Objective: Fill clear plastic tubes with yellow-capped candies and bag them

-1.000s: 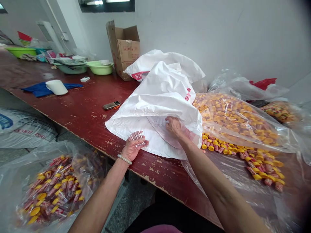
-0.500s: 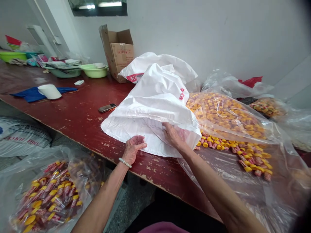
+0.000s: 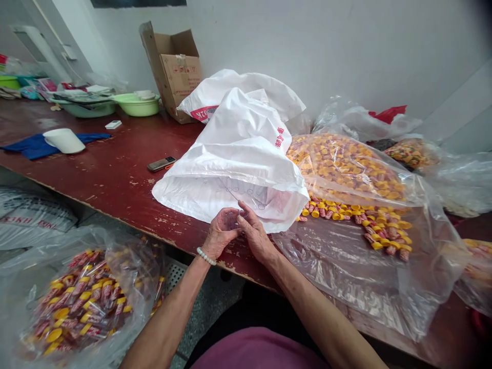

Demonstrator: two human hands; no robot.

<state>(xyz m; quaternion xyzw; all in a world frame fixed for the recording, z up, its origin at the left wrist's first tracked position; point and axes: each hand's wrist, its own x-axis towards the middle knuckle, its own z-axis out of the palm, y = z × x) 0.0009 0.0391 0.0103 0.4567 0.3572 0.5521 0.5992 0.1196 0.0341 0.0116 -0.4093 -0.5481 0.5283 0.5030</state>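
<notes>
My left hand [image 3: 220, 233], with a beaded bracelet at the wrist, is curled around several clear plastic tubes [image 3: 229, 219]. My right hand [image 3: 254, 231] meets it from the right, its fingers closed against the same tubes at the fingertips. Both hands are just in front of the mouth of a white woven sack [image 3: 238, 159], which lies on the table opening towards me. Inside the sack more clear pieces with round rims show faintly. How many tubes each hand has is hidden by the fingers.
Yellow-capped tubes [image 3: 384, 230] lie right of the sack, beside a clear plastic bag [image 3: 346, 159] full of them. Another such bag [image 3: 88, 302] stands low at left. A phone [image 3: 160, 164], white mug [image 3: 64, 140], green basins [image 3: 138, 106] and carton [image 3: 180, 77] are on the red table [image 3: 103, 179].
My right hand has come out of the sack's mouth and joined my left hand at the clear tubes. My left hand has moved slightly to the right. The view has shifted a little.
</notes>
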